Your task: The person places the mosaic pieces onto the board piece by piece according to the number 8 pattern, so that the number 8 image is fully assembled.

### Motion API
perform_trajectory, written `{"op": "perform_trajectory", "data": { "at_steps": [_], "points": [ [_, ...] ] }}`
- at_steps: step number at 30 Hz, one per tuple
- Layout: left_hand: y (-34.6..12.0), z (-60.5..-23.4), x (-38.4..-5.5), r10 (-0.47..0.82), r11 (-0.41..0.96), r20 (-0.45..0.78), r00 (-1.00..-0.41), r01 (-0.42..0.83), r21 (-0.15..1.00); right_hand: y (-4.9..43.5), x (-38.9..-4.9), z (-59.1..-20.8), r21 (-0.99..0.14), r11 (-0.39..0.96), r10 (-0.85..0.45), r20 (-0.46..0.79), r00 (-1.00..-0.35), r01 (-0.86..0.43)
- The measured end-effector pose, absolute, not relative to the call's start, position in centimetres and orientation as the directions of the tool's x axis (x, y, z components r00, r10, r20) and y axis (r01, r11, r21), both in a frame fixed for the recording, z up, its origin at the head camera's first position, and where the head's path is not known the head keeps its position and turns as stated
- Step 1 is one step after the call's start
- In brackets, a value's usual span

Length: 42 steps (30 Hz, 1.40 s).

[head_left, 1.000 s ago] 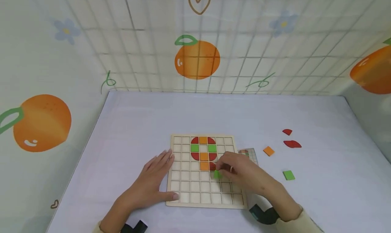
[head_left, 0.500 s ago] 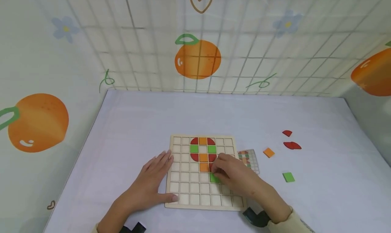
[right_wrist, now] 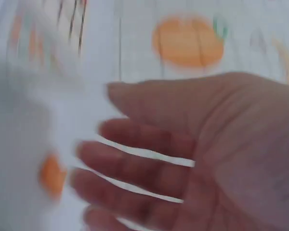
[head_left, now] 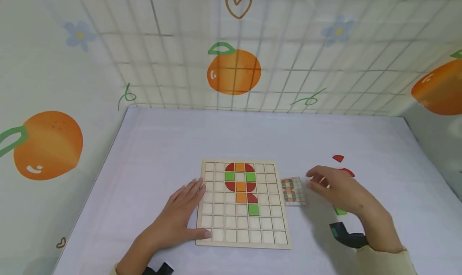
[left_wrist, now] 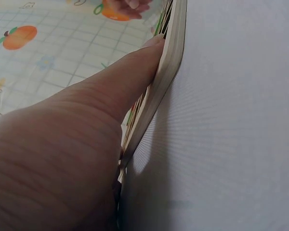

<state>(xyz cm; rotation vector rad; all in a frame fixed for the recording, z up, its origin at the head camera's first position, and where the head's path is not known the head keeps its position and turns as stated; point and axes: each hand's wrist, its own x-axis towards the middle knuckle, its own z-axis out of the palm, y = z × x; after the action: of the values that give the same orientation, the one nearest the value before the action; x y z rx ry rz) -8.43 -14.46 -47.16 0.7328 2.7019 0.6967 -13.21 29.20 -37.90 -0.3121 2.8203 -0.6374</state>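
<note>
A pale wooden grid board (head_left: 216,219) lies on the table, with red, orange and green pieces set in a pattern in its upper middle cells. My left hand (head_left: 177,213) rests along the board's left edge, fingers straight; its thumb (left_wrist: 135,72) lies on the rim in the left wrist view. In the lowest filled cell sits a green square tile (head_left: 254,210), below a red quarter-circle piece (head_left: 252,198). Right of the board, my right hand (head_left: 341,191) is in the air with loosely bent fingers and nothing between them. An orange tile (right_wrist: 53,175) shows past its fingertips in the right wrist view.
A small pattern card (head_left: 294,193) lies at the board's right edge. Loose red pieces (head_left: 338,158) and a partly covered green tile (head_left: 340,211) lie around the right hand. A fabric backdrop with printed oranges (head_left: 234,72) stands behind the table.
My right hand has let go of the green tile, which now sits in a board cell, and moved right, off the board toward the loose pieces. The left hand has stayed put.
</note>
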Motion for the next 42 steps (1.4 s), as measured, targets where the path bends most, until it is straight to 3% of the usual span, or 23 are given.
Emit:
{"op": "perform_trajectory", "data": {
  "at_steps": [9, 15, 24, 32, 39, 42],
  "points": [
    [-14.3, -46.8, -8.2, 0.522, 0.753, -0.114, -0.845, 0.395, 0.527, 37.2, -14.9, -41.0, -0.341, 0.936, 0.024, -0.180, -0.983, 0.085],
    [-14.4, -46.9, -8.2, 0.515, 0.763, -0.137, -0.846, 0.379, 0.524, 37.8, -15.4, -42.0, -0.346, 0.922, 0.111, -0.194, -0.975, 0.174],
    [-14.4, -46.8, -8.3, 0.520, 0.756, -0.122, -0.846, 0.389, 0.526, 36.1, -15.1, -40.6, -0.213, 0.918, 0.256, -0.330, -0.909, 0.336],
    [-14.2, -46.6, -8.3, 0.520, 0.762, -0.120, -0.846, 0.395, 0.513, 36.1, -14.8, -40.9, -0.214, 0.904, 0.302, -0.294, -0.907, 0.371],
    [-14.1, -46.4, -8.3, 0.524, 0.755, -0.115, -0.844, 0.398, 0.521, 36.0, -14.5, -40.9, -0.215, 0.943, 0.178, -0.319, -0.931, 0.255],
    [-14.2, -46.4, -8.2, 0.523, 0.755, -0.120, -0.844, 0.393, 0.526, 35.5, -14.5, -40.6, -0.227, 0.936, 0.178, -0.355, -0.918, 0.269]
  ]
}}
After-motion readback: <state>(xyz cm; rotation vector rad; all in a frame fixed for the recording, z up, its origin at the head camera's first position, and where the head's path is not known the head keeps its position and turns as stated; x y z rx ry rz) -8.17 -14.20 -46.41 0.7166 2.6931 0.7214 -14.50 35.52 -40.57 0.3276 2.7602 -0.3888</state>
